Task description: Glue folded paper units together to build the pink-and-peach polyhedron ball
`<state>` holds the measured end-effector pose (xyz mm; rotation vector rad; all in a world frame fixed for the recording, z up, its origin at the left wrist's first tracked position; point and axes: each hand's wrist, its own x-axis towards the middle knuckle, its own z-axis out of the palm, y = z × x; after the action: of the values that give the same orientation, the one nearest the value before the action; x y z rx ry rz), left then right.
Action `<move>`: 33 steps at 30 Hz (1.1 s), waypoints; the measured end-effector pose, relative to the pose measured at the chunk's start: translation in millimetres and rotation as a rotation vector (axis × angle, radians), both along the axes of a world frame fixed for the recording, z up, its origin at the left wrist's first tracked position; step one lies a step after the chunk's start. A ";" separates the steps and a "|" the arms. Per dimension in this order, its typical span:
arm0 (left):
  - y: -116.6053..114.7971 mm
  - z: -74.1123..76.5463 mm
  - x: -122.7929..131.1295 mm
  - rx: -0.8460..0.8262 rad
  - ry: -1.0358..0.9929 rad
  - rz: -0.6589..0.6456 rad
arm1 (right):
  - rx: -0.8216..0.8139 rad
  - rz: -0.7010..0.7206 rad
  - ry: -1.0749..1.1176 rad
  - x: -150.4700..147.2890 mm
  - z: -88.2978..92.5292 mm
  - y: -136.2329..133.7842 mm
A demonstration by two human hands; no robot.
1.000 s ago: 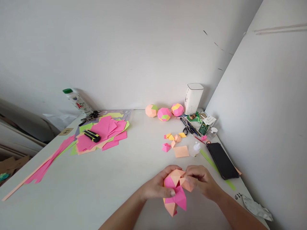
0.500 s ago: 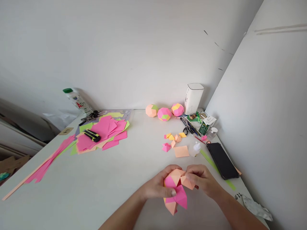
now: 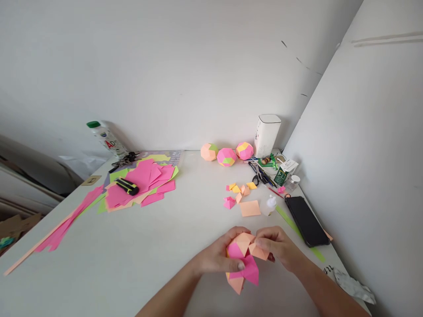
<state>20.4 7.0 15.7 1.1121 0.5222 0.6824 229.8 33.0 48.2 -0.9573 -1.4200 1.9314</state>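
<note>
A folded paper ball (image 3: 251, 269) in pink and peach, with a bit of yellow at its left side, is held low in front of me. Its right side gapes, and pointed flaps stick out there. My left hand (image 3: 221, 255) is closed around the ball's left side, thumb pressed on a pink face. With bent fingers, my right hand (image 3: 279, 246) pinches a peach paper piece (image 3: 258, 252) at the upper right of the ball. Part of that piece is hidden behind the fingers.
Beyond the hands lie small folded paper units (image 3: 229, 202), a peach sheet (image 3: 250, 208) and a small white bottle (image 3: 270, 205). A black phone (image 3: 307, 221) is at right. Finished-looking paper balls (image 3: 226, 157) line the wall. A cutter (image 3: 127, 186) rests on coloured paper (image 3: 152, 176).
Both hands keep the same grip. The ball has turned very slightly, its lower flaps shifting a little up and to the right.
</note>
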 end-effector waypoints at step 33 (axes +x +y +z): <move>0.5 3.5 -0.1 -0.001 0.073 -0.010 | -0.023 0.013 -0.108 0.0 -0.1 4.1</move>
<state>20.3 7.6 19.2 1.1414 0.5786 0.6350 229.8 37.1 48.1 -1.0801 -1.4703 1.9345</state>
